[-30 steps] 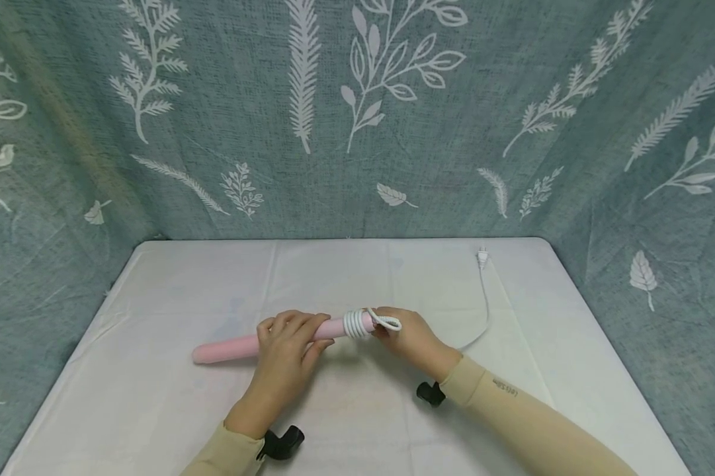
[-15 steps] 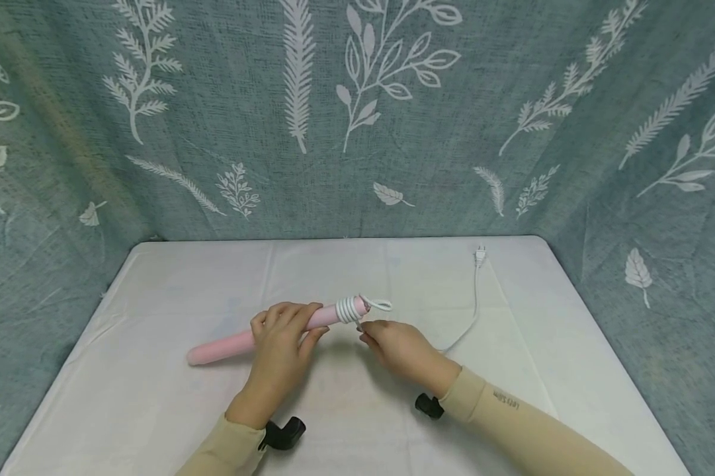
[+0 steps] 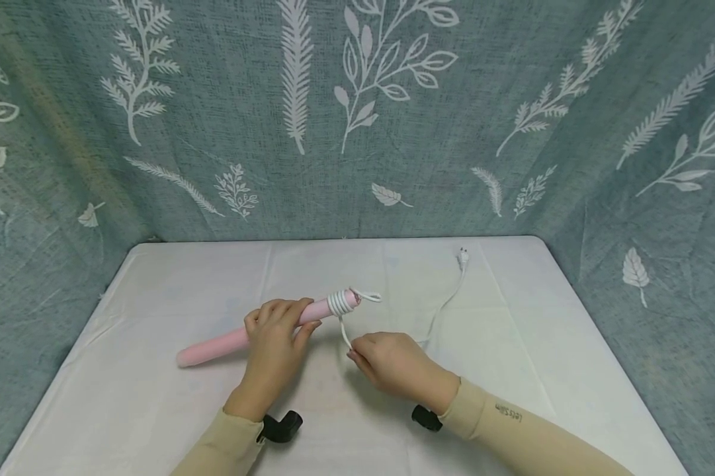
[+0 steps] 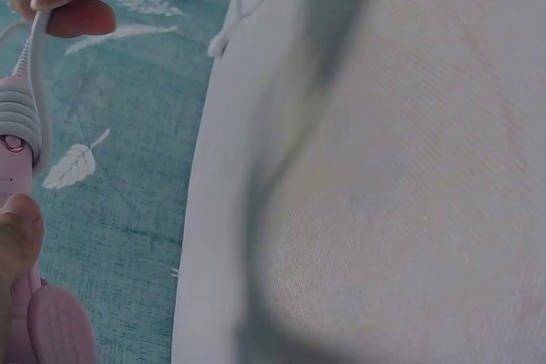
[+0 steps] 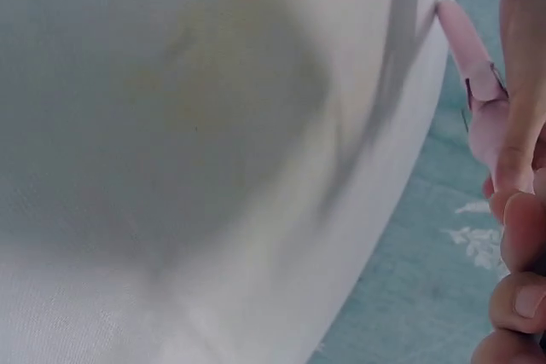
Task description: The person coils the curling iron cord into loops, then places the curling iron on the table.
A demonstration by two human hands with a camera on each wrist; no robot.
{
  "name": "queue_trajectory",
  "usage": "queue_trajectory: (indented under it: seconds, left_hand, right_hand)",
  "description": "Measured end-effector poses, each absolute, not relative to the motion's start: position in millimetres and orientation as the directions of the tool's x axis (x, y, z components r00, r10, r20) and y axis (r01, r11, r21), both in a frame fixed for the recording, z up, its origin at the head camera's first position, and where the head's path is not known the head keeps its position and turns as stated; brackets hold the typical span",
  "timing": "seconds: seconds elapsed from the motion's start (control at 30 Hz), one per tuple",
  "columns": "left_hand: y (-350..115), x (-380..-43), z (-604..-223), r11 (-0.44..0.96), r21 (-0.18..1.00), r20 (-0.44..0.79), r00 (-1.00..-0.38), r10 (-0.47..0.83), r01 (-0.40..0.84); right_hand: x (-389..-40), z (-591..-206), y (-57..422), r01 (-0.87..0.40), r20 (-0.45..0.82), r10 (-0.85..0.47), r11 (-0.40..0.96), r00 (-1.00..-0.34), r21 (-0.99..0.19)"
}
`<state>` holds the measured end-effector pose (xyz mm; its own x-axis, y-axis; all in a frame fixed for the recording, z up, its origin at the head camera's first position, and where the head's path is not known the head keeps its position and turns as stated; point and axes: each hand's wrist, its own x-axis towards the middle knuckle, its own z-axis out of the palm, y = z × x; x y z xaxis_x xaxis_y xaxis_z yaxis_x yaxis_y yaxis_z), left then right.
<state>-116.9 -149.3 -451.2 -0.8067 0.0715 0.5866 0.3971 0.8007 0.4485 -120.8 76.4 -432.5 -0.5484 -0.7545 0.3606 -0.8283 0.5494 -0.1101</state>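
A pink curling iron [image 3: 214, 347] slants over the white table in the head view, its handle end raised toward the right. My left hand [image 3: 272, 350] grips it around the middle. White cord [image 3: 339, 303] is wound in several turns around the handle, and a small loop sticks out past its end. My right hand [image 3: 399, 363] pinches a stretch of this cord below the coils. The left wrist view shows a dotted lever [image 4: 61, 326] on the iron near my left thumb [image 4: 19, 240]. In the right wrist view the barrel [image 5: 465, 40] points away.
From behind my right hand the cord runs across the white-covered table [image 3: 155, 284] to a two-pin plug [image 3: 463, 258] near the far edge. A green leaf-patterned curtain [image 3: 244, 119] hangs at the back and both sides.
My right hand has moved from the handle's end toward my body, unwinding a length of cord from the coils. The handle end has risen and shifted left; the plug has slid left.
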Motion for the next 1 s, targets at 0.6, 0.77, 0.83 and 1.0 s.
queue_trajectory:
  seconds: [0.6,0.77,0.83,1.0]
  left_hand:
    - [-153,-119,-453,0.821,0.455,0.525,-0.848,0.065,0.345]
    - [-153,-119,-456,0.828,0.438,0.523,-0.848,0.083,0.351]
    - [-152,-119,-457,0.831,0.431,0.519,-0.85,0.092,0.352]
    - [-150,-116,-460,0.838,0.406,0.493,-0.86,0.134,0.363]
  right_hand:
    - [-110,-418,81,-0.86,0.407,-0.779,0.51,-0.476,-0.029]
    - [-111,-417,78,-0.87,0.433,-0.78,0.492,-0.452,-0.022]
    - [-112,-415,77,-0.874,0.452,-0.779,0.485,-0.435,-0.006]
    - [-117,-405,74,-0.876,0.507,-0.766,0.481,-0.395,0.044]
